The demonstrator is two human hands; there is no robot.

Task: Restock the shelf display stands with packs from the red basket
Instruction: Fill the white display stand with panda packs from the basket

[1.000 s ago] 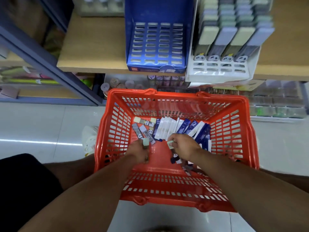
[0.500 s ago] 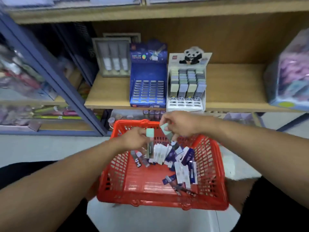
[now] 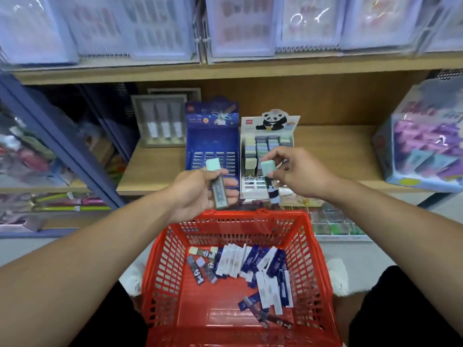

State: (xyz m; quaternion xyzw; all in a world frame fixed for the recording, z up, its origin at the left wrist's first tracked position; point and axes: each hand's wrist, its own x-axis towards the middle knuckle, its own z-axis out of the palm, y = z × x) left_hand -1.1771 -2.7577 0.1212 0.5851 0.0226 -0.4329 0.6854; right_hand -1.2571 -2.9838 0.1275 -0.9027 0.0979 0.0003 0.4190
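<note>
A wooden shelf point(image 3: 155, 169) runs across the view, with a higher shelf board above it carrying blurred clear-wrapped packs whose printing cannot be read. Below, nearest the person, sits the red basket point(image 3: 175, 249), its mesh walls open at the top and its floor strewn with loose packs point(image 3: 253, 266): white ones, dark blue ones, and a few with a panda on them. Any writing on these is too small to make out.

On the shelf stand two display stands side by side, just touching. The blue stand point(image 3: 212, 136) has a header card with a space picture and a small red logo at its upper left corner; the lettering is unreadable, and its slotted face shows bare rows. The white stand point(image 3: 268, 144) carries a panda cut-out on its header and the same kind of small red logo; its rows hold pastel packs in green, grey and blue.

Both arms reach forward over the basket. The left hand point(image 3: 200, 191) is turned palm up, fingers curled round a grey pack with a mint cap point(image 3: 218, 186), held upright before the blue stand; a line of small print runs down the pack, illegible. The right hand point(image 3: 298, 171) is palm down, thumb and fingertips pinching a panda pack with a mint cap point(image 3: 269, 176) in front of the white stand's lower rows.
</note>
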